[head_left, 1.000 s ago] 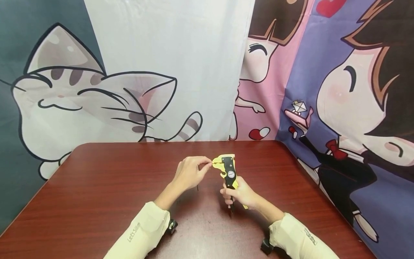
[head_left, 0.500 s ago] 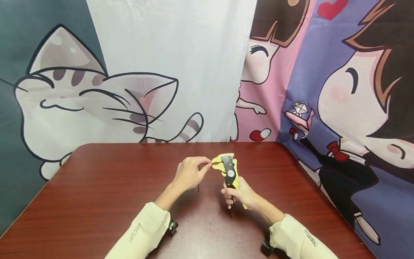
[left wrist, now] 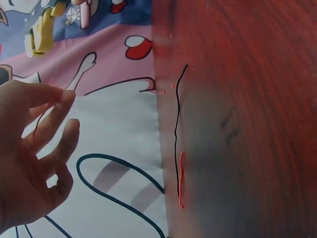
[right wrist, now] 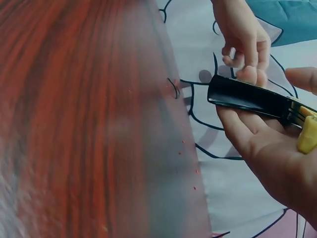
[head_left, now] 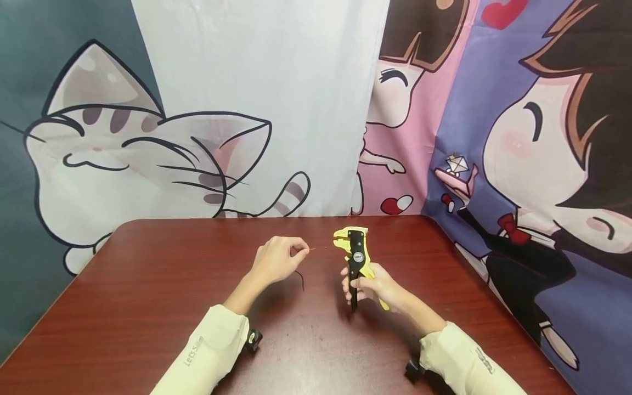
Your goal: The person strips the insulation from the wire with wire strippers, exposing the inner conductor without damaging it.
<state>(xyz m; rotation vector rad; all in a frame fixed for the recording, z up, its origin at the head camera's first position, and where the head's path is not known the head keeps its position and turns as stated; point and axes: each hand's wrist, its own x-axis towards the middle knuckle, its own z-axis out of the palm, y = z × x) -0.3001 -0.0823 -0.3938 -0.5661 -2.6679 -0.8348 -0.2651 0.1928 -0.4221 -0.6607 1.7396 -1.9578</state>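
The left hand [head_left: 278, 258] pinches a red wire [left wrist: 39, 118] above the surface [head_left: 148, 285], apart from the stripper [head_left: 357, 257] gripped in the right hand [head_left: 373, 285]. Red bits [left wrist: 172, 86] suggest some stripping is done; whether this end is bare is unclear. A black wire [left wrist: 178, 119] lies below, perhaps left to do.

Table [head_left: 148, 285], black wire [left wrist: 176, 124], red wire [left wrist: 182, 178], scraps [right wrist: 184, 142]

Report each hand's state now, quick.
Left hand: closed, pinching a thin red wire.
Right hand: closed, holding the yellow-and-black wire stripper by its handles.
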